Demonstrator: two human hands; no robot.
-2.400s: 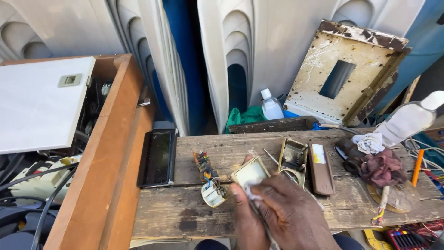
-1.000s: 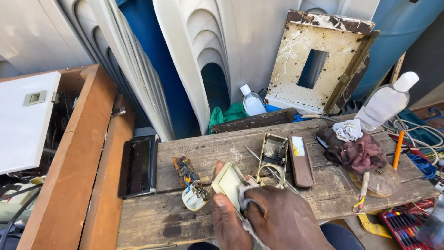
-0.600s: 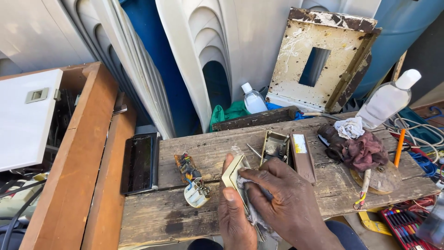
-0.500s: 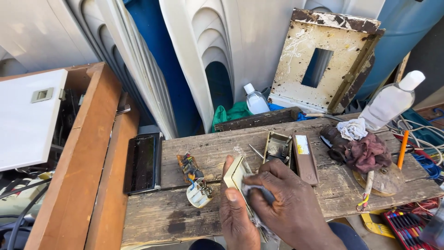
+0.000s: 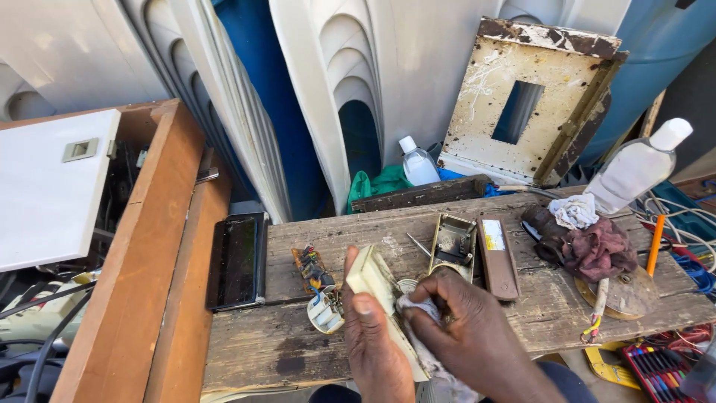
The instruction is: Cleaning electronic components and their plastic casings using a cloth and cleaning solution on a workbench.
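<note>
My left hand (image 5: 373,336) grips a cream plastic cover (image 5: 373,277), held tilted on edge above the wooden bench (image 5: 298,336). My right hand (image 5: 470,328) presses a small white cloth (image 5: 418,307) against the cover's face. Just left of the cover lie a small circuit board (image 5: 312,267) and a white round part with wires (image 5: 326,313). Behind my right hand sit an open metal casing (image 5: 453,242) and a brown flat cover (image 5: 498,257).
A black flat panel (image 5: 239,260) lies at the bench's left end beside a wooden crate (image 5: 149,246). Dark rags (image 5: 597,246), a plastic bottle (image 5: 634,168), an orange pen (image 5: 655,245) and cables sit right. White ribbed panels and a rusty frame (image 5: 529,104) stand behind.
The view has shifted. My left hand has tilted the cream cover more upright, and my right hand has moved the cloth over its face.
</note>
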